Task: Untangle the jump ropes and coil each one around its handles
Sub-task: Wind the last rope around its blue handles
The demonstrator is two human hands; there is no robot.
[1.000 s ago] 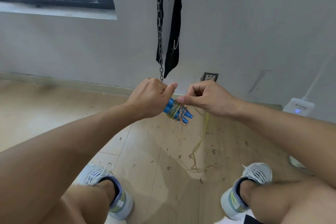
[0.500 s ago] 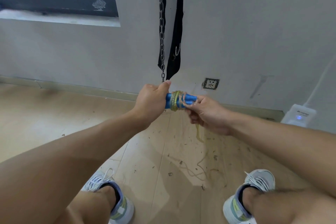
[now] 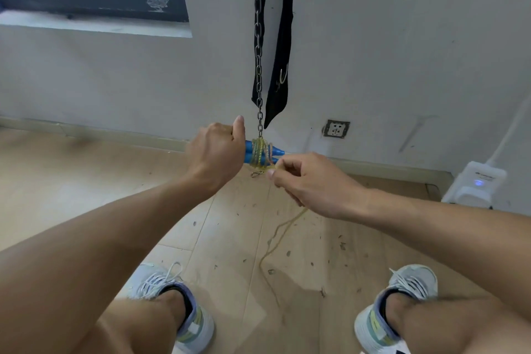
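My left hand (image 3: pixel 217 154) is clenched around two blue jump rope handles (image 3: pixel 275 154) held side by side, pointing right. Several turns of clear yellowish rope (image 3: pixel 259 154) are wound around the handles just past my fist. My right hand (image 3: pixel 309 181) sits just right of and below the handle tips, pinching the same rope between thumb and fingers. The loose rope tail (image 3: pixel 280 237) hangs from under my right hand down to the wooden floor between my feet.
A metal chain (image 3: pixel 259 46) and a black strap (image 3: pixel 280 60) hang on the wall right behind the handles. A wall socket (image 3: pixel 335 129) and a white device (image 3: pixel 477 182) with a blue light sit at the right. My two shoes (image 3: pixel 184 310) stand on the littered floor.
My right hand has moved from above the handles to below and to the right of their tips, carrying the rope around. The loose tail on the floor has become shorter.
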